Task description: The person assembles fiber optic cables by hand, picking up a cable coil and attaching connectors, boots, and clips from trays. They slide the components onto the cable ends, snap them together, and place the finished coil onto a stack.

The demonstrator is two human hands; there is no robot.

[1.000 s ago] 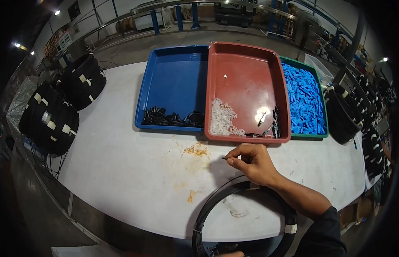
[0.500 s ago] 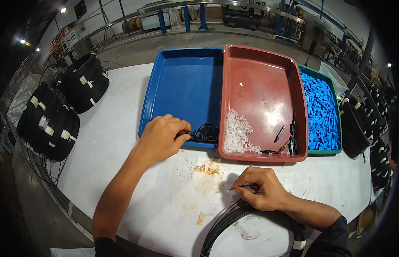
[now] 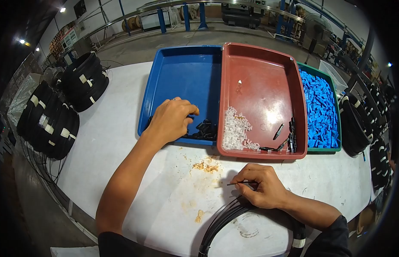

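Observation:
My left hand (image 3: 170, 118) is over the near side of the blue tray (image 3: 182, 68). Its thumb and forefinger are apart, with nothing visible between them. Small black plastic parts (image 3: 204, 129) lie in the tray's near right corner, just beside those fingers. More dark parts show partly behind the wrist. Lower down, my right hand (image 3: 264, 187) pinches the end of a thin black cable (image 3: 234, 184), whose tip points left. Below that hand a coil of black cable (image 3: 225, 220) rests on the white table, bound with white tape (image 3: 298, 243).
Beside the blue tray stands a red tray (image 3: 264, 90) with small clear pieces (image 3: 236, 132) and several black parts (image 3: 291, 139). A green tray (image 3: 339, 132) of blue pieces (image 3: 320, 111) is farther right. Taped cable coils (image 3: 49, 124) stand left. Yellowish scraps (image 3: 206, 166) lie on the table (image 3: 101, 158).
My left hand has shifted up and slightly right over the blue tray. The thumb and forefinger, pinched on a dark piece earlier, have parted. My right hand stays nearly still with the cable.

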